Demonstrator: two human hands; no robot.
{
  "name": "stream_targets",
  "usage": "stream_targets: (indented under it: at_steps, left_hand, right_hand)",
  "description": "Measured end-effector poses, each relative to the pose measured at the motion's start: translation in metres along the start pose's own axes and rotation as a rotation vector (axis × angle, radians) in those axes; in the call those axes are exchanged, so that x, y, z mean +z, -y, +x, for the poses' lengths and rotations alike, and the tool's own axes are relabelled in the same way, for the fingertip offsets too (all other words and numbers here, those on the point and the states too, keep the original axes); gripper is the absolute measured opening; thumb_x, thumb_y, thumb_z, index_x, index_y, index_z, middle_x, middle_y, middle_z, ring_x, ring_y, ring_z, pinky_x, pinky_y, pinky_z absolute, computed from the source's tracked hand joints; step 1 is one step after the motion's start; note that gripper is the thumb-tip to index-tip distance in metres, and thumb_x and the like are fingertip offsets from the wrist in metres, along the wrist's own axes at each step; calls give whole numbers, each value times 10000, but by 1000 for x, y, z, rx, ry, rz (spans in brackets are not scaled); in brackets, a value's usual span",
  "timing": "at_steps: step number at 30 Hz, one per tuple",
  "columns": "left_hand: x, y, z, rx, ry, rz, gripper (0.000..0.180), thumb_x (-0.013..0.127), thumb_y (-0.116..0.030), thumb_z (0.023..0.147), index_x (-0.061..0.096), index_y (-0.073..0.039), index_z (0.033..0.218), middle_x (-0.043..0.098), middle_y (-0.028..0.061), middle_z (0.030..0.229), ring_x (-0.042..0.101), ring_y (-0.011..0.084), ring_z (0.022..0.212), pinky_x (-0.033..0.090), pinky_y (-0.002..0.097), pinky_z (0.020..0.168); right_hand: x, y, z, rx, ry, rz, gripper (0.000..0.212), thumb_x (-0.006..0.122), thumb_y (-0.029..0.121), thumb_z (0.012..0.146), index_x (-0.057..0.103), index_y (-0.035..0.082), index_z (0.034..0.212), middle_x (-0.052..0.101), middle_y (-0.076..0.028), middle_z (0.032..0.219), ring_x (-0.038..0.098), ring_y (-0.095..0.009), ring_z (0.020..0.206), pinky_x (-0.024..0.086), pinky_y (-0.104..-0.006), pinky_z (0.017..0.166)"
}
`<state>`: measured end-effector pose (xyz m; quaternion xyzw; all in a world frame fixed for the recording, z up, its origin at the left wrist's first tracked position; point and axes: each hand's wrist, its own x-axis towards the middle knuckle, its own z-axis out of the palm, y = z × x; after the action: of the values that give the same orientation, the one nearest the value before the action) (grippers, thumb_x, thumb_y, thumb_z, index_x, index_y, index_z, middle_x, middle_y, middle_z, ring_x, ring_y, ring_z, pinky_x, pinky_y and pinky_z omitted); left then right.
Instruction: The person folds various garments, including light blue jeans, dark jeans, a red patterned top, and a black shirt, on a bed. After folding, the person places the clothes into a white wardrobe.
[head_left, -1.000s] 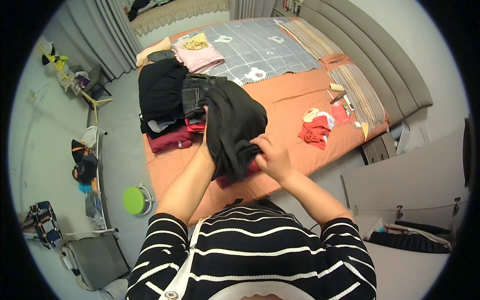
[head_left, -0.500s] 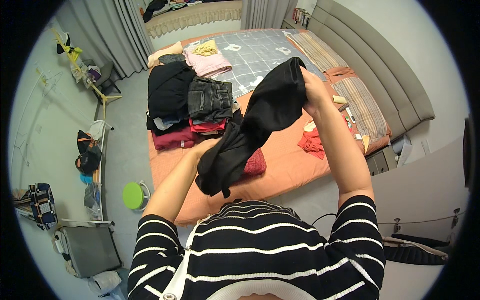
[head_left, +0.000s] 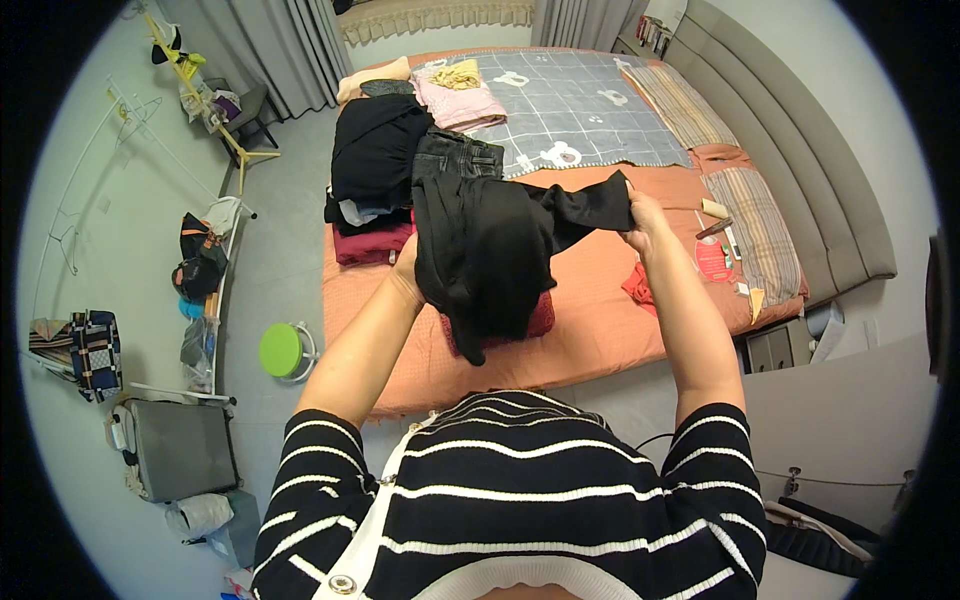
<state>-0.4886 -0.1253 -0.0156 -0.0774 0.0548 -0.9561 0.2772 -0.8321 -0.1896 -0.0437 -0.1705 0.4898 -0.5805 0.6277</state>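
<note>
Black garment (head_left: 490,245), soft matte cloth, bunched main part plus a narrow flat strip out to the right, held above the bed (head_left: 595,325). Right hand (head_left: 643,218) grips the strip's end. Left hand (head_left: 407,270) at the bunch's left edge, fingers buried in cloth; can't tell how closed.

Bed cover orange, finely ribbed. Garment blocks part of the dark red textured fabric (head_left: 541,316) and overlaps faded black denim (head_left: 462,153) in view. Left of denim: gathered black clothing (head_left: 375,150) over smooth maroon cloth (head_left: 362,248). Right forearm partly hides crumpled red cloth (head_left: 638,287).
</note>
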Motion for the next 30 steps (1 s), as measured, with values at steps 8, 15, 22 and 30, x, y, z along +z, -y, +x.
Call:
stream_targets:
  at_steps: [8, 15, 22, 30]
  left_hand:
    - [-17, 5, 11, 354, 11, 341, 539, 273, -386, 978, 357, -30, 1372, 382, 168, 1405, 398, 323, 1268, 286, 449, 1088]
    - [-22, 0, 16, 435, -62, 470, 501, 341, -357, 964, 435, -7, 1310, 455, 178, 1342, 460, 324, 1207, 323, 460, 1063]
    - [-14, -44, -29, 425, -352, 683, 402, 396, -279, 959, 511, 10, 1214, 546, 135, 1247, 520, 259, 1148, 410, 403, 1005]
    - [7, -35, -24, 568, -53, 583, 452, 393, -354, 951, 477, -51, 1276, 513, 116, 1294, 497, 286, 1172, 374, 435, 1028]
  right_hand:
    - [39, -45, -46, -417, 73, -700, 492, 615, 260, 874, 434, 27, 1267, 581, -82, 1130, 545, -192, 1048, 436, -350, 900]
    - [81, -79, -116, -617, 422, -955, 638, 713, 233, 776, 426, -13, 1290, 551, -124, 1196, 546, -177, 1045, 427, -308, 924]
    - [44, 22, -97, -361, 354, -975, 386, 495, 335, 955, 658, -12, 908, 603, 28, 736, 525, -52, 644, 434, -222, 576]
    - [16, 6, -37, -511, 35, -1070, 393, 491, 339, 938, 643, -2, 812, 598, -43, 694, 555, -134, 639, 438, -276, 592]
